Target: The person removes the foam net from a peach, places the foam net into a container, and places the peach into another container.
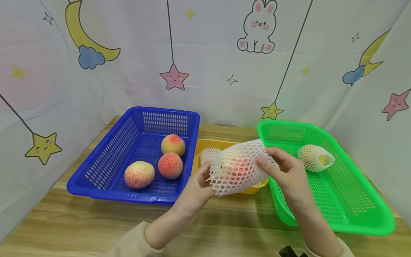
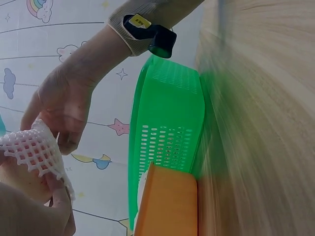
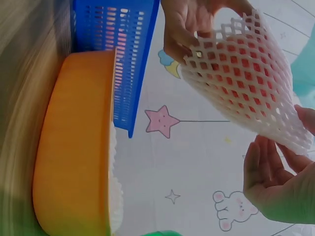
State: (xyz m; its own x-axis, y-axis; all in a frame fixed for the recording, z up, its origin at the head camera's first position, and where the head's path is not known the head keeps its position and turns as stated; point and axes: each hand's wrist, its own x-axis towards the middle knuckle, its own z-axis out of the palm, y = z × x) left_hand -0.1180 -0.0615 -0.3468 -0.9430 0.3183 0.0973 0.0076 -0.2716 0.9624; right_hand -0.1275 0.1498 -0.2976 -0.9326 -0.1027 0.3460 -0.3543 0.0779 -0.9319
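The left hand [image 1: 196, 192] grips a peach [image 1: 239, 171] in a white foam net [image 1: 257, 150], the right hand [image 1: 290, 175] pinching its end, above the yellow tub [image 1: 252, 190] of more nets [image 1: 209, 154]. Blue basket [image 1: 128, 197]: three bare peaches [image 1: 170, 166]; green basket [image 1: 324, 200]: one netted fruit [image 1: 309, 159].

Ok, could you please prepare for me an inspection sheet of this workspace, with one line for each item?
Surface: wooden table, with three baskets on it.
Job's things: a peach partly inside a white foam net, held up; three bare peaches in the blue basket; white netting in the yellow basket; one netted fruit in the green basket.
Clutter: nothing seen.
Grippers: bare hands; left hand holds the netted peach at one end, right hand pinches the net's other end.
Cables: nothing seen.
Surroundings: pale cloth backdrop with printed stars, moons and a rabbit.
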